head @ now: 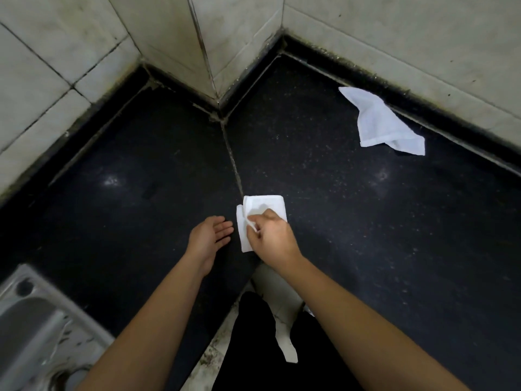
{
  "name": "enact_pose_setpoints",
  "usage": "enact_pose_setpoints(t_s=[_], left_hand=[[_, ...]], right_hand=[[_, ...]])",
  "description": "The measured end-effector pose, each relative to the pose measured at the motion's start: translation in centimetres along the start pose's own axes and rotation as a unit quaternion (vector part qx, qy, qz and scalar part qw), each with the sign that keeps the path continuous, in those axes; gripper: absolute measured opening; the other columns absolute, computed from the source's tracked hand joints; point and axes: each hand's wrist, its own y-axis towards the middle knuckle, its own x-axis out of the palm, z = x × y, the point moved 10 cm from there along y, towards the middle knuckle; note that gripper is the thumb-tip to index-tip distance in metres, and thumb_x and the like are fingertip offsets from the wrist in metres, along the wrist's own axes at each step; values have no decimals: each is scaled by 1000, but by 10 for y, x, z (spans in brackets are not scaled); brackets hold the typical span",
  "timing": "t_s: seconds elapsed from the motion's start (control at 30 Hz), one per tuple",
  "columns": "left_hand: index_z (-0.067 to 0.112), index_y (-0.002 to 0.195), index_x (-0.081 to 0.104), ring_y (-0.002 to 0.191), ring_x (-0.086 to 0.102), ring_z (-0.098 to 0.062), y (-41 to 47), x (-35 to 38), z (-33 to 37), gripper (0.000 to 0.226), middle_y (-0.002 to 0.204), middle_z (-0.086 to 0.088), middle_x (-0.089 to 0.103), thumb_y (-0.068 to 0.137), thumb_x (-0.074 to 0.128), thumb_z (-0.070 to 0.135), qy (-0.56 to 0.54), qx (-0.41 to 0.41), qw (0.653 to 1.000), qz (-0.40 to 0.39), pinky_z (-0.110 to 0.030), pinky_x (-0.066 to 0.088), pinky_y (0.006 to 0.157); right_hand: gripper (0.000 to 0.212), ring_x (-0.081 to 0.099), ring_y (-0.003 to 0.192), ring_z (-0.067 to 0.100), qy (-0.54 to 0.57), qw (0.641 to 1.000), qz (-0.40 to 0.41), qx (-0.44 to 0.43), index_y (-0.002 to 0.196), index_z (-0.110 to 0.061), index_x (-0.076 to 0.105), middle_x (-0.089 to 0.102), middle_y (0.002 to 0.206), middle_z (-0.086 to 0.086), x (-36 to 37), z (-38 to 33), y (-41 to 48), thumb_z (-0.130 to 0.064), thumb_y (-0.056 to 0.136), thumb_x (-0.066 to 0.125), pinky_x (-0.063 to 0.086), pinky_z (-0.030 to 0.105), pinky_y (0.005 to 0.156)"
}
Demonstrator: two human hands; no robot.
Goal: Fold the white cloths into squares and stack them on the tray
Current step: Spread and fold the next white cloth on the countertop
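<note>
Black speckled stone makes up the desk [366,221], which runs into a corner of pale tiled wall [394,38]. A steel sink [28,320] shows at the near left edge. No tray is in view.

Far off to the right, close under the wall, lies a loose white cloth [377,122]. It is unfolded and rumpled, and its long axis slants from far-left to near-right. It is well apart from both hands and on the right arm's side.

Near the middle of the desk, straight ahead of the person, sits the folded cloth [265,204], a small compact shape whose longer side runs away from the body. The right hand [273,238] lies over its near right part. Its fingers [253,220] are curled and pinch a flap near the left edge. The left hand [208,238] lies just beside the cloth's left edge, palm turned up, with its fingers [224,230] straight, relaxed and holding nothing. I cannot tell whether the tips touch the cloth.

The last fold looks nearly done. The pinched flap probably needs laying flat across the cloth, and the left hand is well placed to press the left edge. After that the far cloth would be the right hand's to fetch, since it lies on that side.
</note>
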Motion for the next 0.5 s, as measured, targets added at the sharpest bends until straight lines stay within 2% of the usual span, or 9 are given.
enact_pose_setpoints(t_s=[0.1,0.2,0.27,0.33,0.4,0.5], left_hand=[[3,126,55,105,65,-23,3,2,-1,37,112,-13,68,106,35,27,-9,-8,1000,-18,-34,51,86],[3,126,55,106,64,-24,3,0,-2,38,113,-14,67,107,34,28,-12,-13,1000,-23,-35,50,90],[2,126,55,107,65,-24,3,0,-1,38,114,-14,68,107,34,27,-8,-14,1000,-27,-36,51,91],[2,125,56,107,65,-25,3,0,-1,37,114,-15,68,107,34,26,-2,-12,1000,-26,-37,51,92],[3,124,56,106,65,-24,2,1,1,34,113,-15,68,106,37,24,3,-8,1000,-23,-36,52,90],[6,123,58,100,67,-21,3,2,4,28,110,-13,69,103,44,19,34,17,999,-15,-34,55,85]], right_hand=[[30,66,87,32,-47,998,-27,-12,120,-10,66,57,121,12,17,-8,0,-27,101,50,52,36,77],[26,65,81,33,-59,998,-22,-25,111,-8,68,58,110,13,22,-9,-1,-26,99,52,51,35,71],[26,65,80,32,-62,997,-42,-29,110,-7,68,58,104,12,29,-6,-1,-27,98,56,55,37,73],[33,65,86,29,-37,996,-75,-35,119,-8,68,60,105,10,35,-3,-3,-31,96,61,55,38,81],[42,65,91,22,9,995,-94,-33,127,-10,67,65,105,6,32,3,-5,-36,94,65,54,34,88],[38,63,87,10,109,990,-85,0,127,-16,69,67,98,-5,17,17,-7,-35,96,64,53,28,88]])
